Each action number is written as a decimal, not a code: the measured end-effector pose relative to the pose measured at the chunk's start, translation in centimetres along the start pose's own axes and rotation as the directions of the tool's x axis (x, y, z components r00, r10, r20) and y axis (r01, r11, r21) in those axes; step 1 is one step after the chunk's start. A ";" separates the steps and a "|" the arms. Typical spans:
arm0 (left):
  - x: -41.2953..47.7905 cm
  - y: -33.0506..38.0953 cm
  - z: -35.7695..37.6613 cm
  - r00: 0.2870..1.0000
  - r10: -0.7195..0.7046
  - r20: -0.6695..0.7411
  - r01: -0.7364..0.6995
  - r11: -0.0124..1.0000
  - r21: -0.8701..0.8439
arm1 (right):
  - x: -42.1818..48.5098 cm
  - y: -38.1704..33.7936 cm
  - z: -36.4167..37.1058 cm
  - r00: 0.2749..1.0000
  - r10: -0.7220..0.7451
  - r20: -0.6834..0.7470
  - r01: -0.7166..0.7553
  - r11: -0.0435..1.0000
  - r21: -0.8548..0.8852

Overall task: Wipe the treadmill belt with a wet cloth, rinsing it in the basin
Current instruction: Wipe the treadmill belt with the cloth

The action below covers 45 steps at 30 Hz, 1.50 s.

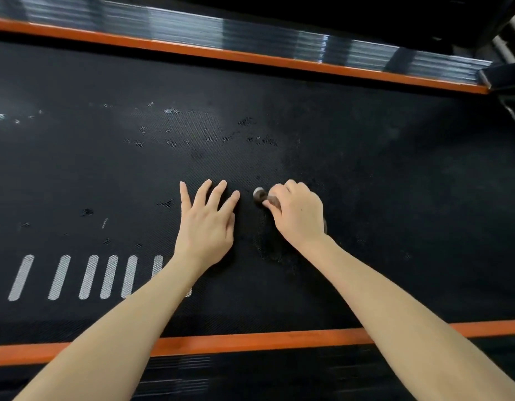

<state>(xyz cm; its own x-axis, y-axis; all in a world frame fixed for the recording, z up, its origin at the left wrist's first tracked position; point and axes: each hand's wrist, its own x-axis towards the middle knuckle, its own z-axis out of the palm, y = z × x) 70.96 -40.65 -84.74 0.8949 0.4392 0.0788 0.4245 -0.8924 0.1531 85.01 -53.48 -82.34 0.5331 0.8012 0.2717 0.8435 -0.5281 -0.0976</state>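
I'm looking at a fitness setting, a gym or an exercise corner; I can't tell which, since the machine fills nearly the whole view. The black, finely textured treadmill belt [380,183] spans the scene from left to right. An orange strip [250,57] runs along its far edge and a second orange strip [250,341] along its near edge. Beyond the far one lies a glossy ribbed foot rail [192,27]. White slanted stripes [88,276] are printed on the belt at near left. Metal frame tubes [507,47] show at far right.
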 end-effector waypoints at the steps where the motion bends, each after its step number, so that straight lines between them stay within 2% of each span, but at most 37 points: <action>1: 0.0 0.0 0.0 1.000 0.000 0.001 0.000 1.000 -0.001 | -0.2 0.0 0.1 1.000 0.010 0.005 -0.010 1.000 0.012; 2: 0.0 0.0 -0.1 1.000 0.000 -0.001 0.000 1.000 -0.003 | -1.5 -0.1 -0.3 1.000 -0.020 0.020 0.019 0.999 0.038; 4: 0.0 0.0 -0.1 1.000 0.007 -0.003 -0.007 1.000 -0.005 | -6.1 -0.3 -2.0 0.982 -0.171 0.078 0.161 0.980 0.118; 6: 0.0 0.0 -0.1 1.000 0.009 -0.001 -0.009 1.000 -0.001 | -9.7 0.2 -3.4 0.931 -0.350 0.105 0.328 0.927 0.180; 7: 0.0 0.0 -0.1 1.000 0.007 0.002 -0.007 1.000 -0.002 | -9.6 0.9 -3.3 0.914 -0.393 0.103 0.371 0.911 0.181; 9: 0.1 0.0 0.0 1.000 0.004 0.000 -0.004 1.000 -0.012 | -6.2 2.1 -2.0 0.939 -0.334 0.079 0.324 0.939 0.117; 11: 0.2 0.0 -0.2 1.000 -0.004 -0.016 0.004 1.000 -0.024 | -1.0 2.9 -0.3 0.991 -0.134 0.021 0.133 0.990 0.053; 14: 1.4 -0.6 -0.8 0.999 -0.020 -0.050 0.018 0.999 -0.030 | 5.6 4.3 1.7 0.994 0.110 0.021 -0.111 0.994 0.014; 19: 6.7 -3.7 -1.3 0.993 -0.093 -0.070 0.096 0.995 0.029 | 9.0 5.5 3.3 0.983 0.181 -0.013 -0.180 0.983 0.016; 24: 11.3 -5.9 -1.3 0.993 -0.094 -0.069 0.099 0.993 0.064 | 11.7 5.7 3.9 0.972 0.234 -0.010 -0.234 0.972 0.014; 26: 11.3 -6.3 -0.5 0.994 -0.091 -0.061 0.095 0.993 0.065 | 11.6 5.6 3.8 0.975 0.220 -0.011 -0.219 0.974 0.052; 30: 11.1 -6.7 0.4 0.989 -0.092 -0.112 0.095 0.995 0.025 | 7.9 3.9 2.6 0.993 -0.063 -0.104 0.080 0.981 0.176; 33: 11.3 -6.6 0.2 0.990 -0.083 -0.112 0.085 0.996 0.013 | 4.6 2.0 1.7 0.945 -0.327 -0.029 0.323 0.911 0.256; 35: 11.2 -6.6 0.3 0.991 -0.074 -0.107 0.077 0.997 0.020 | 5.8 2.5 2.1 0.913 -0.408 -0.005 0.399 0.889 0.226; 36: 11.2 -6.6 0.4 0.992 -0.072 -0.102 0.074 0.997 0.018 | 7.7 2.9 2.5 0.927 -0.374 -0.003 0.367 0.908 0.200; 38: 11.2 -6.6 0.5 0.992 -0.073 -0.098 0.075 0.997 0.011 | 12.9 3.7 3.5 0.987 -0.160 -0.010 0.159 0.976 0.151; 40: 11.2 -6.7 0.6 0.992 -0.076 -0.102 0.077 0.997 0.010 | 16.6 4.3 4.5 0.999 0.024 0.037 -0.029 0.991 0.131; 41: 11.2 -6.7 0.6 0.992 -0.076 -0.104 0.078 0.997 0.010 | 16.9 4.0 4.8 0.997 0.058 0.044 -0.063 0.989 0.134; 42: 11.2 -6.7 0.6 0.992 -0.076 -0.102 0.077 0.997 0.007 | 16.1 3.5 4.7 0.998 0.053 0.037 -0.058 0.989 0.140; 45: 11.2 -6.8 0.4 0.993 -0.072 -0.091 0.073 0.997 0.006 | 9.9 2.0 3.1 0.992 -0.122 -0.035 0.126 0.972 0.199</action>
<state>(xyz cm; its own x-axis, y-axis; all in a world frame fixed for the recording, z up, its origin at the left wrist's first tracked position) 78.21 -29.73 -85.31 0.8459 0.5098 0.1568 0.4892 -0.8587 0.1527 92.22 -45.75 -82.78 0.4237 0.8495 0.3145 0.9001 -0.3559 -0.2513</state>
